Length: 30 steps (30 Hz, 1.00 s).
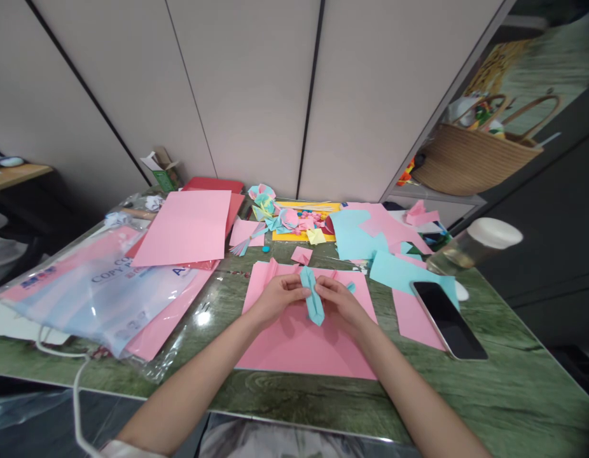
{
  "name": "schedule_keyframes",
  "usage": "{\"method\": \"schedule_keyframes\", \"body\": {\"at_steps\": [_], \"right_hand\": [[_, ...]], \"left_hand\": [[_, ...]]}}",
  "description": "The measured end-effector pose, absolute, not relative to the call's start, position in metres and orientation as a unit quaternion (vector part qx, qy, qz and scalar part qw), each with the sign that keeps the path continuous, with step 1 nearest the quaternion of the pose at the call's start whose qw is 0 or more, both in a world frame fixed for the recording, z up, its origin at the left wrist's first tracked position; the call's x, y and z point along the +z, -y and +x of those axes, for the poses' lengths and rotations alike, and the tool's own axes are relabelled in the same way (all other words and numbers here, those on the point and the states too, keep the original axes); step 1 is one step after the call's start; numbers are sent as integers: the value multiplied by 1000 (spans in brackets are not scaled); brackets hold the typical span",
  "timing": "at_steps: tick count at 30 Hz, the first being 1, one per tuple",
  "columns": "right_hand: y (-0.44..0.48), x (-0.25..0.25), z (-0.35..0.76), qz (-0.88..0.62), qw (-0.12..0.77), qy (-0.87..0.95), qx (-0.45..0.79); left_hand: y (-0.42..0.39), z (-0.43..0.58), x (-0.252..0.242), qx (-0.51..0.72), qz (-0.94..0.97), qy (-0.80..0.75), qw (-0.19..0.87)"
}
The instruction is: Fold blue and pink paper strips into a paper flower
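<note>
A narrow folded piece of light blue paper (pixel 313 304), pointed at its lower end, is held up between my two hands. My left hand (pixel 284 298) pinches its left edge with thumb and fingers. On the other edge, my right hand (pixel 339 300) grips it the same way. Beneath both hands lies a stack of pink paper (pixel 304 346). Folded pink pieces stick up behind my fingers, and another bit of blue folded paper (pixel 351 287) shows just beyond my right hand. A small folded pink square (pixel 301 256) rests past the stack.
To the left are pink sheets (pixel 184 226) and a clear copy-paper bag (pixel 108 286). At the back, a yellow tray (pixel 280 236) holds small colourful pieces and paper flowers. On the right lie cut blue sheets (pixel 356 232), a phone (pixel 450 321) and a lidded cup (pixel 471 245).
</note>
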State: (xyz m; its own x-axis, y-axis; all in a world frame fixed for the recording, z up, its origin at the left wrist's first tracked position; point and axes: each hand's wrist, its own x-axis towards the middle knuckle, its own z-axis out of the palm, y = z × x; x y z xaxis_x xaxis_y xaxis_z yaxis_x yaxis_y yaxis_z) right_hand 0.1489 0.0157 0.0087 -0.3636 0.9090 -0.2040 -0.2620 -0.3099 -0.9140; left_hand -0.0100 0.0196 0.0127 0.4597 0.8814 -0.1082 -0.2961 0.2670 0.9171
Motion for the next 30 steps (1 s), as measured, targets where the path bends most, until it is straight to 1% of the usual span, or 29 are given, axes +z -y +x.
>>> {"method": "schedule_keyframes", "body": {"at_steps": [10,18,20,26,30], "right_hand": [[-14,14,148,-414,394,451,686],[-15,14,149,-405,404,458,681],[-16,14,148,-428,414,485,640],[-14,11,144,-516,422,606,434],[-9,11,142,-542,405,642,361]], "left_hand": [[-20,-9,12,406,444,-330,727],[-19,-10,14,409,459,-334,715],[-19,-9,14,417,475,-346,694],[-20,-7,10,408,551,-409,603],[-20,-8,9,399,617,-446,511]]}}
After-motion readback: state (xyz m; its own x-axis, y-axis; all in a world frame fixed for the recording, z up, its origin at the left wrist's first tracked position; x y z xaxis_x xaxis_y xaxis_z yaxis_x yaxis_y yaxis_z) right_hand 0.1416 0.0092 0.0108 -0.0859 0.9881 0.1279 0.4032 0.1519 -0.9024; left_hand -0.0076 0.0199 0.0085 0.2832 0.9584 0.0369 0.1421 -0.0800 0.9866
